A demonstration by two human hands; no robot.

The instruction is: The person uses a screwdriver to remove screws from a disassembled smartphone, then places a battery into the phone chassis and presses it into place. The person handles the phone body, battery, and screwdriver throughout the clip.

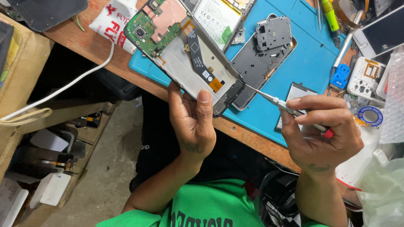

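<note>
While held: opened phone (185, 54) tilted above blue mat (307, 63), counter edge.
Left hand (191, 122): fingers clasp phone's lower end.
Right hand (320, 130): fingers pinch screwdriver (286, 107), tip at phone's corner.

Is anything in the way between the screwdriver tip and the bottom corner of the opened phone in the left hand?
Nothing visible blocks it. The right hand holds the screwdriver, and its tip already reaches the lower corner of the opened phone, which the left hand holds up above the blue mat.
</note>
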